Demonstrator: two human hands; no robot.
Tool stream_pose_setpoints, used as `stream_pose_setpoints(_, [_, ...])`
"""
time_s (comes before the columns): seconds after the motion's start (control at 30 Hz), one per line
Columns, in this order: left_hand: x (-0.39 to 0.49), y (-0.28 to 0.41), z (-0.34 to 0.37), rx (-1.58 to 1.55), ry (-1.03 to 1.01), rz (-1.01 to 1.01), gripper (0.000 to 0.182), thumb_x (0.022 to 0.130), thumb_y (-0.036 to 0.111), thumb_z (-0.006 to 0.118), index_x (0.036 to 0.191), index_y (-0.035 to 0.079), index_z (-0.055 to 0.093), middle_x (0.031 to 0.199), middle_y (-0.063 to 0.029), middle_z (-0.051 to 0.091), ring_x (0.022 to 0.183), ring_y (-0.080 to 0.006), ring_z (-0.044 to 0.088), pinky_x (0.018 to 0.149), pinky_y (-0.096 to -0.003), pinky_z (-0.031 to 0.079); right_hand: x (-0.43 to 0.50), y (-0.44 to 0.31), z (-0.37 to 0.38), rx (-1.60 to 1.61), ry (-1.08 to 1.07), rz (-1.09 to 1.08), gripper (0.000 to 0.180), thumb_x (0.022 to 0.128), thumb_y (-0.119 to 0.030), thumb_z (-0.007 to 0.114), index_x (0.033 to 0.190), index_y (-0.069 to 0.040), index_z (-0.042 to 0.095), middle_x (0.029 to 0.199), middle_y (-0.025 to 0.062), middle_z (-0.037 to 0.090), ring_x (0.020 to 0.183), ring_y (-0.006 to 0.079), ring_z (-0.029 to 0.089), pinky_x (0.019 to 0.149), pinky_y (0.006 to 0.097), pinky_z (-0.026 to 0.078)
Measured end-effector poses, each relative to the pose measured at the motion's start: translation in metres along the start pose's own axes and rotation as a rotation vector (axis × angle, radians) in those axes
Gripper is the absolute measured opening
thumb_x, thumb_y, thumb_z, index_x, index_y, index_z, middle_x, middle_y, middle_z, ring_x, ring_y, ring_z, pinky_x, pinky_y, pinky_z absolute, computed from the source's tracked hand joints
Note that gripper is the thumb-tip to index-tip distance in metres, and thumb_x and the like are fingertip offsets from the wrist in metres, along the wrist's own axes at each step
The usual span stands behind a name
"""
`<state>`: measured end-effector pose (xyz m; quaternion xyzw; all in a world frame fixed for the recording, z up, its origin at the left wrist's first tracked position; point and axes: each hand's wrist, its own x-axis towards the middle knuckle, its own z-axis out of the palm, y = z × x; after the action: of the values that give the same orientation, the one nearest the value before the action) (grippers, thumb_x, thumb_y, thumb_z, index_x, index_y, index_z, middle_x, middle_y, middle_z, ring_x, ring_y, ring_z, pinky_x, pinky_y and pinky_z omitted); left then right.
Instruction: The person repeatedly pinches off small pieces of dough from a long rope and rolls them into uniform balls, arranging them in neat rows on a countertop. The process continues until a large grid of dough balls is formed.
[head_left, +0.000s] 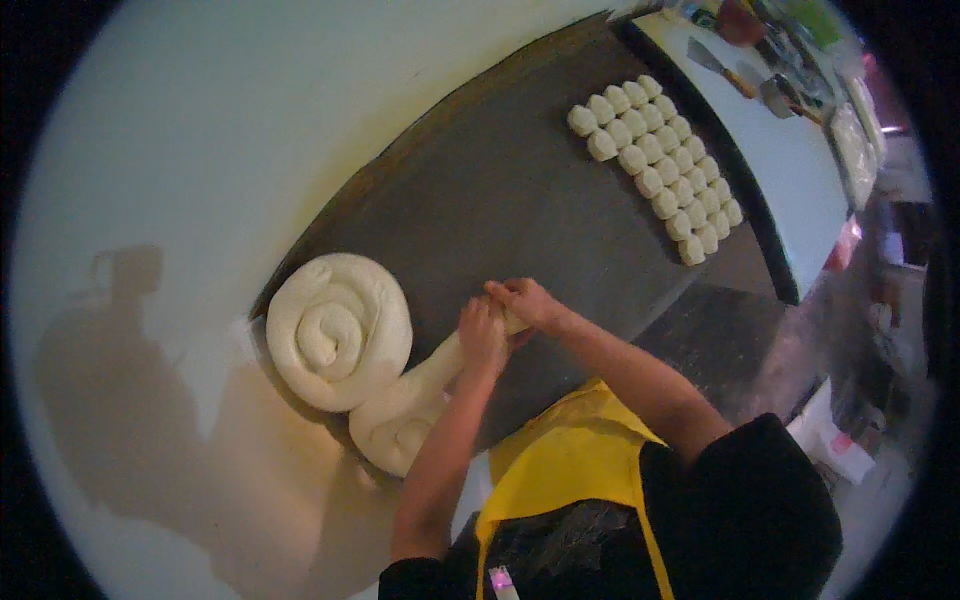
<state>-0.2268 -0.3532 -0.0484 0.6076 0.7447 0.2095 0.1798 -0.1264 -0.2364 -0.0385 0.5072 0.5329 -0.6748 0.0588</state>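
Note:
My left hand (482, 334) is closed around the end part of a thick rope of white dough (435, 364). Right beside it, touching, my right hand (529, 304) grips the rope's tip, a bit of which shows under the fingers. The rope runs back to a partly uncoiled dough spiral (394, 431), which my left forearm partly hides. A larger coiled dough spiral (337, 334) lies against it at the table's left end. Far from both hands, many small round dough pieces (667, 161) sit in close rows on the dark worktable (480, 217).
A pale wall (187, 150) borders the table's far side and left end. Beyond the dough pieces, a dark raised edge (720, 142) separates a light side surface (780, 172) carrying a scraper with a wooden handle (739, 82) and other tools. A white bag (829, 442) lies at lower right.

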Motion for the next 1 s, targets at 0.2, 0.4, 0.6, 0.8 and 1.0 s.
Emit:
stream_pose_setpoints(0.2, [0.005, 0.028, -0.006, 0.218, 0.117, -0.061, 0.058, 0.06, 0.019, 0.092, 0.11, 0.005, 0.065, 0.108, -0.0126, 0.063, 0.105, -0.0335, 0.06, 0.088, -0.0444, 0.049, -0.004, 0.002, -0.015, -0.364, 0.048, -0.21, 0.049, 0.101, -0.043, 0.056, 0.11, 0.001, 0.075, 0.108, 0.0249, 0.075, 0.091, 0.0413, 0.074, 0.081, 0.0486, 0.061])
stream_pose_setpoints(0.4, [0.045, 0.044, -0.036, -0.015, -0.113, -0.182, 0.054, 0.076, 0.029, 0.086, 0.12, 0.005, 0.065, 0.123, -0.0179, 0.07, 0.114, -0.0382, 0.067, 0.096, -0.0478, 0.053, -0.001, 0.0, -0.032, -0.395, 0.145, -0.41, 0.033, 0.1, -0.029, 0.054, 0.11, -0.003, 0.072, 0.095, 0.0251, 0.073, 0.084, 0.0478, 0.069, 0.076, 0.0521, 0.058])
stream_pose_setpoints(0.6, [0.065, 0.054, 0.002, 0.032, -0.315, -0.473, 0.037, 0.078, 0.029, 0.081, 0.107, 0.009, 0.071, 0.104, -0.0159, 0.076, 0.101, -0.0368, 0.073, 0.089, -0.0468, 0.058, -0.001, 0.006, -0.048, -0.646, 0.268, -0.541, 0.033, 0.101, -0.029, 0.05, 0.096, -0.004, 0.07, 0.093, 0.0244, 0.073, 0.086, 0.0478, 0.068, 0.078, 0.0551, 0.056])
stream_pose_setpoints(0.8, [0.062, 0.062, 0.016, 0.082, -0.324, -0.51, 0.026, 0.08, 0.032, 0.077, 0.096, 0.011, 0.075, 0.102, -0.015, 0.077, 0.099, -0.0354, 0.075, 0.083, -0.0456, 0.06, 0.0, 0.011, -0.069, -0.717, 0.227, -0.488, 0.035, 0.1, -0.033, 0.052, 0.095, -0.005, 0.072, 0.092, 0.0228, 0.074, 0.086, 0.0464, 0.07, 0.08, 0.0549, 0.057])
stream_pose_setpoints(1.0, [0.075, 0.039, 0.016, 0.102, -0.313, -0.611, 0.03, 0.081, 0.036, 0.075, 0.098, 0.011, 0.076, 0.105, -0.0137, 0.077, 0.104, -0.0355, 0.074, 0.085, -0.0462, 0.06, -0.093, -0.067, -0.037, -0.35, -0.007, -0.798, 0.03, 0.098, -0.03, 0.056, 0.1, -0.006, 0.074, 0.092, 0.0213, 0.074, 0.089, 0.0402, 0.072, 0.081, 0.05, 0.058])
